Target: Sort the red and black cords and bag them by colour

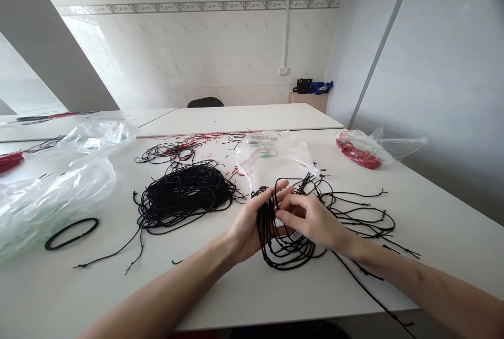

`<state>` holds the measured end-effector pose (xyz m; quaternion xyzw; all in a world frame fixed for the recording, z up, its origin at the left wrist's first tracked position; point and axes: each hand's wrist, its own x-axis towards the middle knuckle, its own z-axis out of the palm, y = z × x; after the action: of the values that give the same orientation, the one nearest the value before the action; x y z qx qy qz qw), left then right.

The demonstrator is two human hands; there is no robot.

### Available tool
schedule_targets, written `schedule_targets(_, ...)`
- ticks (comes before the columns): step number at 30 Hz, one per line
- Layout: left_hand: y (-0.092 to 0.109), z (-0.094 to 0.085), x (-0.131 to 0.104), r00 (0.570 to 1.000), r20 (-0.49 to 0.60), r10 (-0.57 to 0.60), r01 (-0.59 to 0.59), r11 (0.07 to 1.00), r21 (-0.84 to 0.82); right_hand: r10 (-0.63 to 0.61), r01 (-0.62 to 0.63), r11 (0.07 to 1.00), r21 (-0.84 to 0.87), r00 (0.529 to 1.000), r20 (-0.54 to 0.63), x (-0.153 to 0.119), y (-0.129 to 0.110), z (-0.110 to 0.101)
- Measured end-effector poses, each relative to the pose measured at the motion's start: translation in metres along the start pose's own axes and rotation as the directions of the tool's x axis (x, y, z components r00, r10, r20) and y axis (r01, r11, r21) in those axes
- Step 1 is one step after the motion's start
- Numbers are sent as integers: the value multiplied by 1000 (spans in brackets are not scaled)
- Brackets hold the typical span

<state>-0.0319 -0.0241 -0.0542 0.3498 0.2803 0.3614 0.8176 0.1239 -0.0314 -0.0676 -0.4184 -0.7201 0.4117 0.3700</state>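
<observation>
A looped bundle of black cords [289, 255] hangs from my left hand [249, 226], whose thumb and fingers wrap round it. My right hand [315, 218] is at the bundle's right side, thumb and forefinger pinched together on a black cord. Knotted cord ends fan out to the right across the white table [236, 292] and past its front edge. Left of my hands lies a large heap of black cords [189, 192], with two loose ends trailing toward the front.
A clear plastic bag [275, 155] lies beyond my hands, near tangled red and black cords [177, 150]. More plastic bags [51, 197] and a black ring [71, 234] are at left. A bag of red cords [358, 149] sits at right.
</observation>
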Motion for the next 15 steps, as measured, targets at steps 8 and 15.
schedule_targets(8,-2,-1,0,999,45,-7,8,1000,-18,2,-2,998,-58,1000,7,-2,1,1)
schedule_targets(15,-3,1,-1,999,42,-29,29,1000,3,-6,4,998,-64,1000,-21,-1,0,4)
